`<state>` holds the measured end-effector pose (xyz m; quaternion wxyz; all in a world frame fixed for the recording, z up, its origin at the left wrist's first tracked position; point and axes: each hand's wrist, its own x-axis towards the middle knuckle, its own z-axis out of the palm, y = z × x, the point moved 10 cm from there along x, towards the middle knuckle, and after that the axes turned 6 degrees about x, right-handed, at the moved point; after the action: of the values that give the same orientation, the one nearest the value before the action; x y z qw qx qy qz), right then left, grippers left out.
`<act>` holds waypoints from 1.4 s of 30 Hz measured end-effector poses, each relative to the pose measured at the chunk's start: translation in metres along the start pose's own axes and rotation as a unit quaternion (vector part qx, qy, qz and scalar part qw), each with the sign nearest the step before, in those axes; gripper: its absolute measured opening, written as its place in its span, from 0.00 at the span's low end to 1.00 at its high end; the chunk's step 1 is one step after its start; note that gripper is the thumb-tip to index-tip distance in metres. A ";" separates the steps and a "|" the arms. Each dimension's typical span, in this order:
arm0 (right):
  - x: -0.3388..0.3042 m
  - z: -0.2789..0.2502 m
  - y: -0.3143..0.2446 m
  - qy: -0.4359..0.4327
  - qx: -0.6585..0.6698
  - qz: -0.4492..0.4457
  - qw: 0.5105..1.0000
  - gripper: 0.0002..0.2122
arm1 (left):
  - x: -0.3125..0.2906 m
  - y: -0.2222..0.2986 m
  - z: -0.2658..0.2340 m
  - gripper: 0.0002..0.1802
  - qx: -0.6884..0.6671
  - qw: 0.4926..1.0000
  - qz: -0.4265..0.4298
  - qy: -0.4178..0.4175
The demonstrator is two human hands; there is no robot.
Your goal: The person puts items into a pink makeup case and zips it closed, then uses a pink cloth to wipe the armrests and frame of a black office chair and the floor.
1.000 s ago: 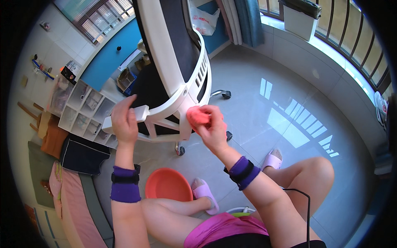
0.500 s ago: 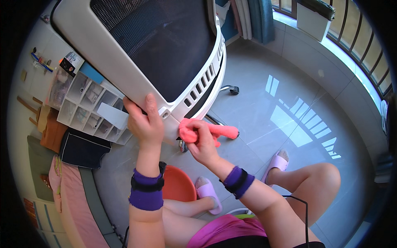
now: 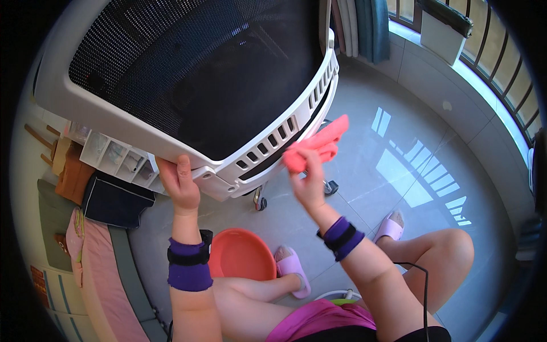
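A white-framed office chair (image 3: 268,134) with black mesh fills the upper part of the view, its back turned toward me. My left hand (image 3: 181,185) grips the lower corner of the white frame, thumb on top and fingers hidden beneath. In my right hand (image 3: 307,181) is a bunched coral-pink cloth (image 3: 319,145), held against or just beside the slotted rim of the chair; whether it touches cannot be made out. Part of the cloth sticks up past my fingers. Chair casters (image 3: 260,203) show below the frame.
An orange-red basin (image 3: 242,256) stands on the grey tiled floor near my feet in pink slippers (image 3: 292,271). To the left are clear-fronted drawers (image 3: 117,157), a dark blue box (image 3: 117,199) and a pink-covered bed (image 3: 105,273). A barred window (image 3: 501,68) lies at the right.
The chair has swung round and looms larger, its lower rim shifted right. My right hand has moved up and right with the cloth along the rim; my left hand has shifted slightly left and down.
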<state>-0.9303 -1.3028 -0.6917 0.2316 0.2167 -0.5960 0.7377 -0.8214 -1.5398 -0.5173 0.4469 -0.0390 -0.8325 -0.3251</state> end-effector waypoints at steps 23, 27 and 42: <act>0.056 -0.088 0.023 0.072 0.055 0.171 0.981 0.07 | -0.034 0.041 -0.043 0.18 0.227 0.952 0.064 0.193; 0.056 -0.018 -0.054 -0.014 0.159 0.137 0.978 0.09 | -0.023 0.108 0.040 0.19 0.217 0.964 0.144 -0.044; 0.101 0.001 -0.121 -0.048 -0.314 -0.234 0.919 0.13 | -0.012 0.052 0.077 0.07 0.277 0.952 0.102 -0.074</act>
<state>-0.9381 -1.2731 -0.5370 0.4252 0.3013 -0.7395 0.4261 -0.8511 -1.4517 -0.5300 0.4082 -0.0221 -0.9121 -0.0302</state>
